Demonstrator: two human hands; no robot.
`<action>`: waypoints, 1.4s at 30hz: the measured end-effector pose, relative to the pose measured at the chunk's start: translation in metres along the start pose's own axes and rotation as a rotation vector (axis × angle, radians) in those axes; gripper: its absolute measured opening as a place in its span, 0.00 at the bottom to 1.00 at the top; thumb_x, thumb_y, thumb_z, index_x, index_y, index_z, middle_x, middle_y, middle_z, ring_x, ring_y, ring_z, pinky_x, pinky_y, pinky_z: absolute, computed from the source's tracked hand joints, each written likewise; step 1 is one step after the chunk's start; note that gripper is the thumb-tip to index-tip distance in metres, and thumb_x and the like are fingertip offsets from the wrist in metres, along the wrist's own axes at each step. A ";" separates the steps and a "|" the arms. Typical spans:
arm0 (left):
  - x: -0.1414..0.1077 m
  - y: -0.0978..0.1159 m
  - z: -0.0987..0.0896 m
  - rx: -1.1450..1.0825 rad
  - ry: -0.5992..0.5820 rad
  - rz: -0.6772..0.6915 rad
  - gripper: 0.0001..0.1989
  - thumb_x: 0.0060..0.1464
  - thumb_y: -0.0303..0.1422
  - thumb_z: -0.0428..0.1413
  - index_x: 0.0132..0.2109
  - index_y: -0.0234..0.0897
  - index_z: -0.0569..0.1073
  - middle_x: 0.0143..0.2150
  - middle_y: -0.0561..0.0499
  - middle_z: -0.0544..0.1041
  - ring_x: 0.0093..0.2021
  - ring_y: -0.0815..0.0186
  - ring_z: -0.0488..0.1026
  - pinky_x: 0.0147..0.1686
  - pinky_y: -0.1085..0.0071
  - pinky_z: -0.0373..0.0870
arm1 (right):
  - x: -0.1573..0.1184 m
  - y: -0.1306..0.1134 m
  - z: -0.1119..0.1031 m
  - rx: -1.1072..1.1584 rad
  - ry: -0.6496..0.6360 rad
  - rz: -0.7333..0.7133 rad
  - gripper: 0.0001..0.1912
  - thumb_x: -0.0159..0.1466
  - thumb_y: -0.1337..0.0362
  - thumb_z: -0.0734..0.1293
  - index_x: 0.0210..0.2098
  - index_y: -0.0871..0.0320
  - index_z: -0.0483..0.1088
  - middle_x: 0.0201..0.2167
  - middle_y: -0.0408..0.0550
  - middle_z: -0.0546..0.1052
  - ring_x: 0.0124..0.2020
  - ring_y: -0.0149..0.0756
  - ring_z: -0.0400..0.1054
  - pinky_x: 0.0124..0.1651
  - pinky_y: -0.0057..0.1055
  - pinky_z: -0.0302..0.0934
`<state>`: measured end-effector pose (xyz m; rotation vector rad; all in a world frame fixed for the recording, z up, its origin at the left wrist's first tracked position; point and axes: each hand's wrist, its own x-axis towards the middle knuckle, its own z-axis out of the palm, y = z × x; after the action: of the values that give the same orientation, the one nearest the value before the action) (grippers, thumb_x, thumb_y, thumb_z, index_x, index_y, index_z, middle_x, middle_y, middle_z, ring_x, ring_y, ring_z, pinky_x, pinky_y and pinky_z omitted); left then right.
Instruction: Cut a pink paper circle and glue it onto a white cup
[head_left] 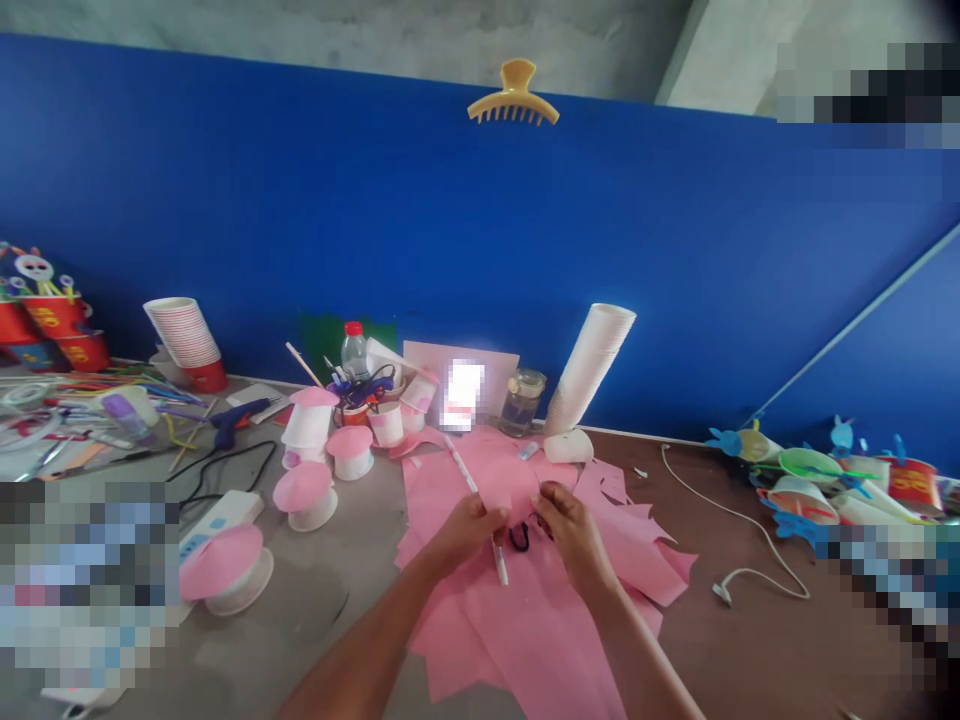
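Observation:
My left hand is closed around a slim white stick that slants down towards me, its lower end showing below the fingers. To its right, my right hand pinches something small and dark, perhaps scissors, mostly hidden by the fingers. A black loop shows between the hands. Beneath both lie overlapping pink paper sheets, some with cut, jagged edges. One pink piece rises between the hands; I cannot tell whether either hand holds it.
Pink-topped paper cups and a power strip stand left. Behind are a glass jar, a leaning white cup stack and a bottle. A white cable and blue-decorated cups lie right.

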<state>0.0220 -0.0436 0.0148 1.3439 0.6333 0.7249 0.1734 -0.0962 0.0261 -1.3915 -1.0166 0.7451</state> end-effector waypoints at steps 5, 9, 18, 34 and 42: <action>0.002 -0.004 -0.003 -0.018 0.073 0.009 0.12 0.51 0.36 0.53 0.25 0.34 0.68 0.22 0.53 0.68 0.24 0.70 0.64 0.27 0.73 0.62 | 0.010 0.004 0.008 -0.163 0.062 -0.099 0.15 0.55 0.57 0.65 0.19 0.57 0.59 0.15 0.36 0.58 0.18 0.26 0.52 0.21 0.24 0.49; 0.007 -0.009 -0.007 -0.069 0.135 0.015 0.14 0.54 0.40 0.52 0.27 0.35 0.66 0.22 0.54 0.68 0.23 0.70 0.65 0.25 0.74 0.61 | 0.011 0.013 0.014 -0.280 0.145 -0.219 0.12 0.58 0.58 0.62 0.22 0.57 0.63 0.19 0.40 0.65 0.22 0.30 0.57 0.26 0.26 0.55; 0.013 -0.013 -0.011 -0.004 0.199 0.034 0.16 0.53 0.44 0.55 0.29 0.34 0.69 0.21 0.55 0.66 0.22 0.71 0.63 0.24 0.75 0.60 | 0.005 0.030 0.026 -0.120 0.175 -0.102 0.11 0.58 0.57 0.63 0.28 0.58 0.67 0.19 0.41 0.68 0.21 0.30 0.61 0.25 0.26 0.56; 0.015 -0.021 -0.009 -0.115 0.302 -0.050 0.14 0.46 0.39 0.62 0.31 0.33 0.70 0.24 0.55 0.69 0.23 0.72 0.63 0.24 0.76 0.59 | -0.002 0.035 0.033 0.143 0.012 0.123 0.11 0.58 0.57 0.65 0.29 0.58 0.63 0.12 0.33 0.61 0.11 0.23 0.53 0.14 0.21 0.49; 0.014 -0.012 -0.002 -0.179 0.278 -0.091 0.15 0.44 0.37 0.63 0.36 0.34 0.70 0.25 0.55 0.71 0.23 0.72 0.64 0.25 0.75 0.61 | -0.004 0.033 0.032 0.146 -0.012 0.094 0.08 0.59 0.59 0.64 0.32 0.58 0.64 0.12 0.33 0.62 0.12 0.24 0.54 0.15 0.21 0.50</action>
<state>0.0304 -0.0325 0.0031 1.0524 0.8249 0.8811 0.1476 -0.0830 -0.0101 -1.3169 -0.8927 0.8808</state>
